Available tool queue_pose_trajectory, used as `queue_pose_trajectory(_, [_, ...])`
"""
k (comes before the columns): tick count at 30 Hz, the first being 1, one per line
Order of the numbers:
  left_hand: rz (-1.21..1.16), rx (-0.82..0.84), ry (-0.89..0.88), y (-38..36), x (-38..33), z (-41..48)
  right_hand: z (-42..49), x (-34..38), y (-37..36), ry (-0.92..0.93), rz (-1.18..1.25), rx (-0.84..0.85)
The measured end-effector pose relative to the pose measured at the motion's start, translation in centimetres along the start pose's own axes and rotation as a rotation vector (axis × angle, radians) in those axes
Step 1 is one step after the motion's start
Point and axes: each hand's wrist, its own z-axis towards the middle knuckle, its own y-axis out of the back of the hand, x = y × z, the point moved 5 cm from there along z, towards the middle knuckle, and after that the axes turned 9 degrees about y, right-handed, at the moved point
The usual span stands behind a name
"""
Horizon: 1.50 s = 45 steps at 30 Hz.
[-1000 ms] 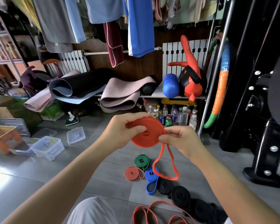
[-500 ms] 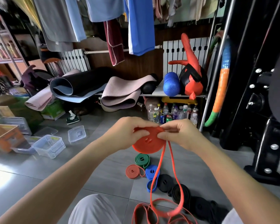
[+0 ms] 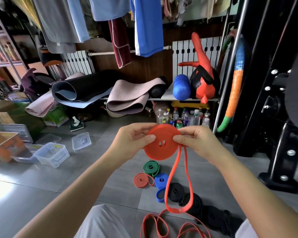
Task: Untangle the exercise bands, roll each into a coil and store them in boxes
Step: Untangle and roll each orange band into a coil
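Orange coil (image 3: 162, 148) x1: L hand (image 3: 129, 143), R hand (image 3: 199, 145) pinch.

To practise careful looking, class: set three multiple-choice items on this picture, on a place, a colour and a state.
1. Where does the green rolled rubber band lie? A floor; B clear box; C shelf.
2. What colour is the flat rubber coil held by the left hand and right hand? A blue; B orange; C black.
3. That coil is: A fully wound; B partly wound, loop hanging; C unwound.
1A, it rests on floor tiles; 2B, its windings are orange; 3B, a loose loop dangles below it.
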Motion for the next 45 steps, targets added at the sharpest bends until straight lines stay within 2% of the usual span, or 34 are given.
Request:
queue_pose_trajectory(4, [0.041, 0.015, 0.03, 0.2, -0.2, 0.1, 0.4, 0.8, 0.2, 0.034, -0.089, 0.043])
queue_pose_trajectory(8, [0.55, 0.073, -0.157, -0.7, -1.8, -0.3, 0.7, 1.0, -0.7, 0.015, -0.183, 0.152])
queue_pose_trajectory(11, [0.726, 0.159, -0.263, -2.1, -2.5, -0.6, 0.7, 0.9, -1.1, 0.0, -0.193, 0.188])
queue_pose_trajectory(14, [0.686, 0.053, -0.249, -1.8, -2.7, -0.5, 0.4, 0.5, -0.1, -0.024, -0.092, 0.088])
queue_pose_trajectory(23, [-0.019, -0.197, -0.136, -1.0, -1.1, -0.4, -1.1, -0.9, -0.1, -0.023, 0.1, -0.14])
queue_pose_trajectory(27, [-0.149, -0.252, -0.084, -1.6, 0.2, -0.9, -1.7, -2.2, -0.5, -0.091, 0.305, -0.246])
queue_pose_trajectory(29, [-0.094, -0.222, -0.055, -1.8, 0.6, -1.0, -1.9, -2.5, -0.4, -0.117, 0.291, -0.229])
queue_pose_trajectory(31, [0.07, -0.168, -0.042, -1.5, 0.4, -0.9, -1.9, -2.3, -0.1, -0.122, 0.181, -0.161])
queue_pose_trajectory(33, [0.369, -0.077, -0.099, -1.1, -0.3, -0.6, -1.5, -1.7, -0.2, -0.105, 0.029, -0.047])
queue_pose_trajectory(35, [0.688, 0.083, -0.199, -1.7, -1.1, -0.4, -0.8, -0.8, -0.6, -0.087, -0.161, 0.073])
queue_pose_trajectory(37, [0.898, 0.218, -0.234, -2.6, -1.4, -0.2, 0.0, -0.1, -0.9, -0.066, -0.235, 0.125])
queue_pose_trajectory(40, [0.903, 0.195, -0.267, -2.4, -1.6, 0.2, 0.6, 0.6, -0.9, -0.038, -0.208, 0.111])
queue_pose_trajectory(45, [0.573, 0.022, -0.218, -0.7, -1.4, 0.0, 0.1, 0.7, -0.4, 0.006, -0.094, 0.035])
